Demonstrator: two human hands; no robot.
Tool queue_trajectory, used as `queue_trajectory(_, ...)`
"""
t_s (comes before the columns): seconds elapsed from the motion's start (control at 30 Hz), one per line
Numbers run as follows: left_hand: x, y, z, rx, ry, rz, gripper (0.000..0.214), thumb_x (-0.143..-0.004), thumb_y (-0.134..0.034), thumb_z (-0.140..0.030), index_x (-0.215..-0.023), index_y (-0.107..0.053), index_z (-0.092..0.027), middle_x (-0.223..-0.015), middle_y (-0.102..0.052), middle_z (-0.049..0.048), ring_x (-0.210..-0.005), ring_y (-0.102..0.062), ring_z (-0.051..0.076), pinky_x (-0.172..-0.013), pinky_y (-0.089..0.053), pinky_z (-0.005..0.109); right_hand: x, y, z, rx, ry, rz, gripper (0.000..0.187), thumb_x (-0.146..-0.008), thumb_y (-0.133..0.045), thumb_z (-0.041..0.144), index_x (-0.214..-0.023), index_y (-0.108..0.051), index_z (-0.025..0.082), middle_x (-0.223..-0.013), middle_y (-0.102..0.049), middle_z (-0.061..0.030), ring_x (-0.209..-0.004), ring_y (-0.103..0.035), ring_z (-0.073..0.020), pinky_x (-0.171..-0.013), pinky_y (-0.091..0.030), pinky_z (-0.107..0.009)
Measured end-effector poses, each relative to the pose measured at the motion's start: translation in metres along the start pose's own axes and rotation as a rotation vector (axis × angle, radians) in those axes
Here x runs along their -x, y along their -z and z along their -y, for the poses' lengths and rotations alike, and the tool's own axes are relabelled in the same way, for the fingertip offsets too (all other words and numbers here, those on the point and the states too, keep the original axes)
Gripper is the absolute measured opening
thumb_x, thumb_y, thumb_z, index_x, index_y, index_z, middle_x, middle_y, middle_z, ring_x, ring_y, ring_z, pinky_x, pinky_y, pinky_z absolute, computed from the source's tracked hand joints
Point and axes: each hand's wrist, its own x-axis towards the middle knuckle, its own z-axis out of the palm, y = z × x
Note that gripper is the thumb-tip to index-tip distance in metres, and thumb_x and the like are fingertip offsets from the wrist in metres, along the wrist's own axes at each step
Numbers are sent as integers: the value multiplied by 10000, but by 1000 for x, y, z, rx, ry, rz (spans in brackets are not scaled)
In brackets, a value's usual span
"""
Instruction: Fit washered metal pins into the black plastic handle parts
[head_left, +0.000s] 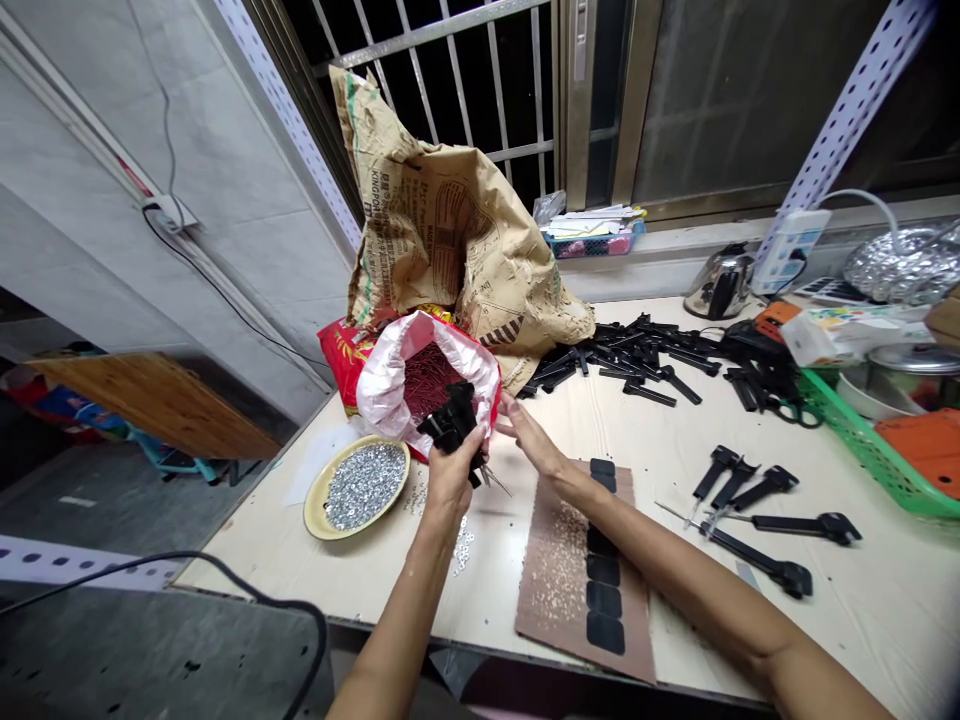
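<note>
My left hand (452, 470) is closed around a bunch of black plastic parts (452, 422), with thin metal pins sticking out below the fingers. It hovers just in front of a white plastic bag (390, 375) holding dark red pins. My right hand (529, 436) is beside it, fingers spread apart, holding nothing I can make out, close to the black parts. Under my right forearm lies a brown cardboard sheet (581, 580) with black pads in a row and fine bits scattered on it.
A yellow dish (315, 510) of small silver washers sits left of my hands. A large brown paper sack (457, 230) stands behind. Black handles (645, 360) are heaped at the back, several more (757, 500) lie at right. A green basket (855, 430) and kettle (720, 280) are far right.
</note>
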Motion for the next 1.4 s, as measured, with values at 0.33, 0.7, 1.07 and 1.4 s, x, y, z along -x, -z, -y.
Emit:
queue_trajectory(0.33,0,-9,-8,-140,-153,-183,296,-619,-762,-330,-794,-659,-115,-723,-686,50,-639,-629,158,-578,-508,250,23,11,18,183,271,-134,431,-882,-494,491,-1203,-518,205,-1210,-514,-103,-984,-578,-189,-863,-466,-337)
queue_trajectory(0.7,-14,-38,14,83,190,209,494,-678,-718,-475,-1015,-601,-135,-856,-679,76,-637,-634,144,-514,-518,242,-14,23,-10,-40,59,44,524,-847,-444,615,-1096,-571,171,-1004,-620,-68,-974,-559,-202,-895,-456,-353)
queue_trajectory(1.07,-70,-92,53,-611,-253,459,379,-648,-683,-142,-1023,-637,-175,-951,-665,76,-966,-587,255,-829,-458,363,-10,132,-15,245,-164,-468,634,-844,-433,600,-1350,-412,220,-1384,-424,-124,-1087,-556,-253,-917,-450,-416)
queue_trajectory(1.4,-77,-117,100,-1024,-769,712,672,-784,-635,-349,-1375,-381,-156,-1361,-442,203,-1244,-392,331,-995,-350,505,18,200,-16,230,-200,-554,362,-856,-515,411,-1119,-541,163,-1115,-592,-109,-628,-622,-100,-535,-504,-228)
